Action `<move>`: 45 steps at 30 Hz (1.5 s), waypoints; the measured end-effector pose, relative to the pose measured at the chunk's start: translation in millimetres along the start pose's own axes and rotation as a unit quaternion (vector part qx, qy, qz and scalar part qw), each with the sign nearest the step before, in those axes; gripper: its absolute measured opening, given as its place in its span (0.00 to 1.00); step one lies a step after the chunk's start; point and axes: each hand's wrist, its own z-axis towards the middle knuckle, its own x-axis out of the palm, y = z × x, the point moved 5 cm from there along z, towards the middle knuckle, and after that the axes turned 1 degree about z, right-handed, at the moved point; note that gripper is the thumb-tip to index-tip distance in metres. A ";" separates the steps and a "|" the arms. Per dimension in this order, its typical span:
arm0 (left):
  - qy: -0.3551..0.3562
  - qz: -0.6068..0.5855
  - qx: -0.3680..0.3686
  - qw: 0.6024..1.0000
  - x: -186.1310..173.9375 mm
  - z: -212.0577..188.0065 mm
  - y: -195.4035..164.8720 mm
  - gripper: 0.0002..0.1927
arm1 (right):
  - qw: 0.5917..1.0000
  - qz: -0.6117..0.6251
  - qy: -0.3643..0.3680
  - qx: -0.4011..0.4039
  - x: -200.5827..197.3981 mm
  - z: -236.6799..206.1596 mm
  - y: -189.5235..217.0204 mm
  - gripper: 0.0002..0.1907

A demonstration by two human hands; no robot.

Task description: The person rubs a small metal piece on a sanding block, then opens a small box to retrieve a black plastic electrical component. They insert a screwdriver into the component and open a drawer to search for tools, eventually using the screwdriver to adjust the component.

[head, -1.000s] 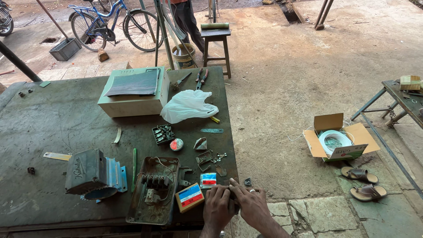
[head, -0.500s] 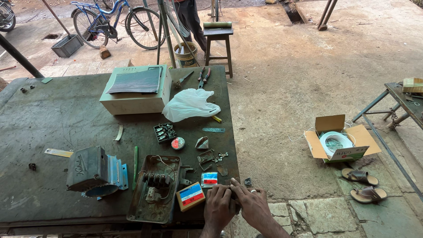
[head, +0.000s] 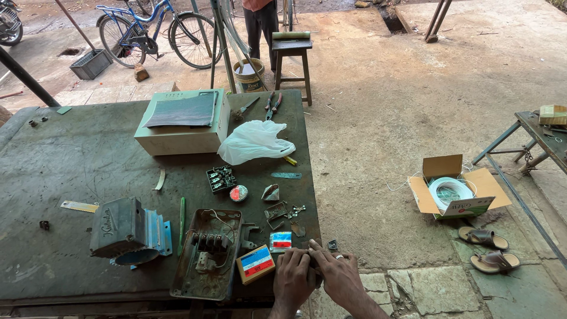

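My left hand (head: 293, 276) and my right hand (head: 338, 274) are pressed together at the near right corner of the dark green table (head: 71, 159). Both sets of fingers pinch a small dark part (head: 308, 253) that is mostly hidden between them. A ring shows on my right hand. Just left of my hands lie a red, white and blue small box (head: 255, 264) and a similar packet (head: 280, 239). A rusty open switch box (head: 207, 254) lies further left. A tiny black piece (head: 332, 244) sits just beyond my right hand.
On the table are a grey motor housing (head: 124, 227), a green screwdriver (head: 181, 215), a terminal block (head: 220, 177), metal bits (head: 276, 210), a white plastic bag (head: 254, 142) and a pale box (head: 183, 124). On the floor are a carton of coiled wire (head: 452, 195) and sandals (head: 484, 248). A stool (head: 292, 44), bicycle (head: 150, 32) and standing person (head: 260, 18) are behind.
My hands stay together on the small part at the table corner, with only slight finger movement. Nothing else on the table has moved.
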 end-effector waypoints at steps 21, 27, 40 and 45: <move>0.005 0.005 0.004 1.000 1.4 -0.9 0.1 0.12 | 1.000 -0.016 -0.005 0.002 17.5 5.4 -13.7 0.36; 0.007 0.001 -0.002 1.000 1.1 -0.5 -0.4 0.11 | 1.000 -0.006 -0.009 0.005 13.6 4.5 -11.2 0.33; 0.014 0.006 -0.002 1.000 4.7 -1.5 1.8 0.10 | 1.000 -0.012 0.002 0.005 13.1 3.6 -10.4 0.33; 0.009 0.005 0.000 1.000 3.3 -2.0 1.2 0.12 | 1.000 -0.006 -0.003 0.004 9.2 2.1 -7.4 0.32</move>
